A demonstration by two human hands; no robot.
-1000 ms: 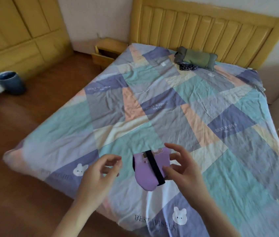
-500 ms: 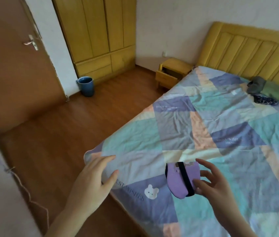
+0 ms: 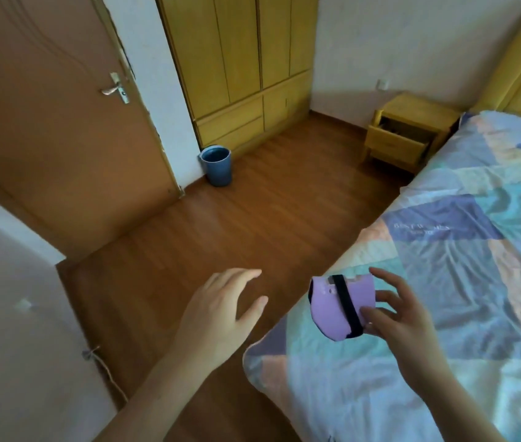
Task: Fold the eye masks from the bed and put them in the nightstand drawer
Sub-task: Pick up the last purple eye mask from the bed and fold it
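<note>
A folded purple eye mask [image 3: 329, 306] with a black strap across it is held by my right hand [image 3: 396, 317], lifted above the near left corner of the bed [image 3: 463, 282]. The fingers grip its right edge. My left hand [image 3: 221, 311] hovers over the wooden floor to the left of the mask, fingers spread and holding nothing. The yellow nightstand [image 3: 409, 132] stands at the far side beside the bed's head, with its drawer [image 3: 393, 145] pulled partly open.
A blue bin [image 3: 216, 165] stands on the floor by the wall between a brown door [image 3: 45, 122] and a yellow wardrobe [image 3: 240, 59]. Wooden floor stretches between me and the nightstand. A white wall with a cord lies at my left.
The view has swung left, away from the bed towards the door and floor. My right hand has lifted the purple mask off the quilt. My left hand has drifted left, off the bed.
</note>
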